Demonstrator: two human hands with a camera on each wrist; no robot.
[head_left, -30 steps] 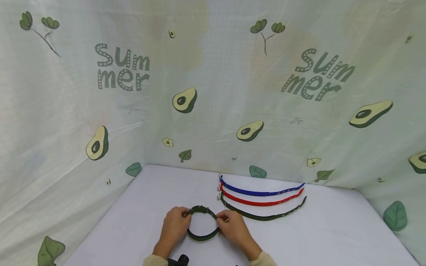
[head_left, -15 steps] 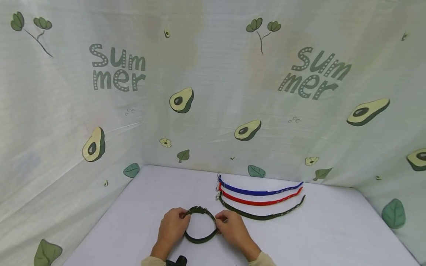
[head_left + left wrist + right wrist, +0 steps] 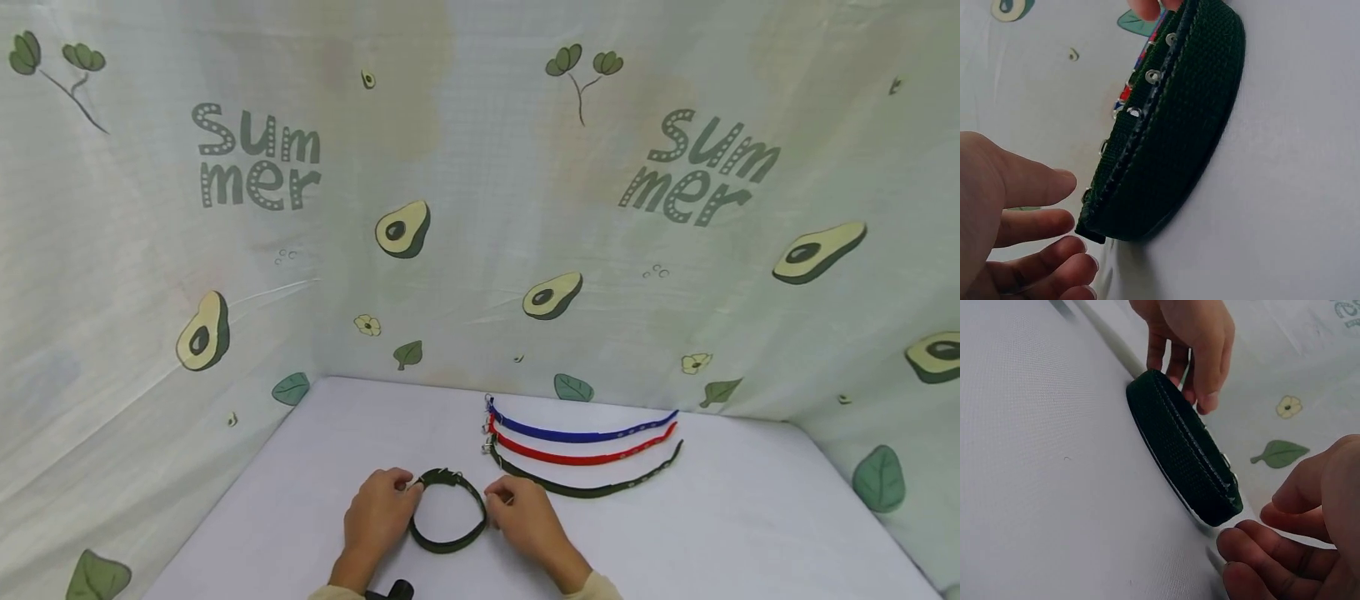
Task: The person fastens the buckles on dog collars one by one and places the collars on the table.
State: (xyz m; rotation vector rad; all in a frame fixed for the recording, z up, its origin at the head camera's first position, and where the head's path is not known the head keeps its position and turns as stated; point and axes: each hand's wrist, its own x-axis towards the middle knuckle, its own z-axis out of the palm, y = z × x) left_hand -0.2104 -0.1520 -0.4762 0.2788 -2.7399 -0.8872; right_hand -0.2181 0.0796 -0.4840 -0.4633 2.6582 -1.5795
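Observation:
A dark green webbing collar (image 3: 450, 546) lies closed in a loop on the white table (image 3: 712, 533); its metal eyelets show in the left wrist view (image 3: 1185, 137). My left hand (image 3: 375, 512) sits at the loop's left side. Its fingers (image 3: 1016, 244) are relaxed and just off the strap's end. My right hand (image 3: 525, 517) sits at the loop's right side with loosely bent fingers (image 3: 1297, 550) next to the collar (image 3: 1179, 447). One right fingertip (image 3: 1144, 7) reaches the band's far edge. Neither hand grips the collar.
Three straight collars lie side by side behind the loop: blue (image 3: 577, 433), red (image 3: 577, 457) and dark green (image 3: 592, 490). Avocado-print fabric walls (image 3: 480, 250) close the table at the back and both sides. A black wrist-camera mount (image 3: 397, 590) shows at the bottom edge.
Both hands held the looped collar at its top corners before. Now the fingers have let go, the loop rests flat on the table and the hands sit beside it.

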